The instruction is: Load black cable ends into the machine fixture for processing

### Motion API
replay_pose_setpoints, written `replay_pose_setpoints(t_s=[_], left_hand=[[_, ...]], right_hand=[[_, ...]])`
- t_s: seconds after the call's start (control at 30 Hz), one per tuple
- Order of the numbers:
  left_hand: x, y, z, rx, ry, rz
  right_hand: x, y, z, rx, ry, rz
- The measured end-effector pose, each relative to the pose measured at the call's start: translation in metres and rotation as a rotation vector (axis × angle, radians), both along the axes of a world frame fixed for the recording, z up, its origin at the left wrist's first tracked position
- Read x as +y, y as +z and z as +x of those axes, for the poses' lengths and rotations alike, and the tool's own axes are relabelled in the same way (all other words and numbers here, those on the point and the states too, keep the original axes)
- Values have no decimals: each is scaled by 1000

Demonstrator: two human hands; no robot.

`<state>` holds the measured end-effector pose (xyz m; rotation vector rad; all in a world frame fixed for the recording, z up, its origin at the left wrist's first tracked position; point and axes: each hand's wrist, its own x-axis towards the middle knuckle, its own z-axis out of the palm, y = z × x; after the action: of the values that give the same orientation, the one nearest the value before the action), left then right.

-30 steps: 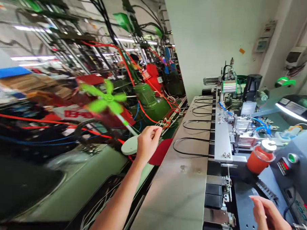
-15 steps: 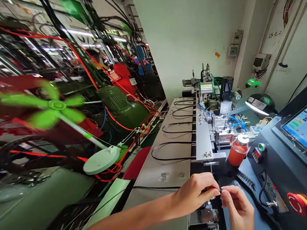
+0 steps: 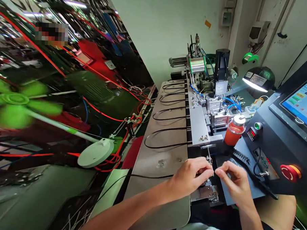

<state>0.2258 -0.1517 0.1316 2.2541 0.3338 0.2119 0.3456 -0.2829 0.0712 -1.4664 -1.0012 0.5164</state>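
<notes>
Fingertips pinched shut on left hand [image 3: 191, 176] and right hand [image 3: 234, 181], almost tip to tip, can't tell on what, black cable [image 3: 150, 177] running behind left wrist, looped cables [image 3: 154, 148] nearby.

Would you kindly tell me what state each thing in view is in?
left hand: fingertips pinched
right hand: thumb and fingertips together
loose black cable: trailing to the left wrist, end hidden
looped black cables: lying on the metal plate
desk lamp: lit
touchscreen: on
red jar: upright, metal lid on
fan: blades blurred, spinning unclear
emergency stop button: pressed or released, unclear
</notes>
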Motion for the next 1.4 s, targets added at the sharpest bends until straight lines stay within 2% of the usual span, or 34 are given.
replay_pose_setpoints(t_s=[0.13,0.23,0.33,0.43,0.53,0.6,0.9,1.13,1.4], left_hand=[[-5,2,1,-39,113,-166],[-6,0,2,-8,125,-316],[-2,-4,4,28,112,-366],[6,-9,6,71,140,-176],[13,-14,9,166,166,28],[15,-16,10,222,168,77],[16,-23,14,275,213,96],[15,-23,18,307,229,99],[15,-23,20,298,217,166]], right_hand=[[15,-11,-28,-213,-342,211],[22,-15,-37,-354,-454,282],[21,-15,-33,-324,-394,210],[13,-12,-20,-229,-336,95],[6,-14,-7,-122,-384,16],[3,-17,-1,-65,-417,-8],[7,-24,-2,23,-372,-53],[18,-31,5,2,-106,-133],[43,-38,1,18,-36,-98]])
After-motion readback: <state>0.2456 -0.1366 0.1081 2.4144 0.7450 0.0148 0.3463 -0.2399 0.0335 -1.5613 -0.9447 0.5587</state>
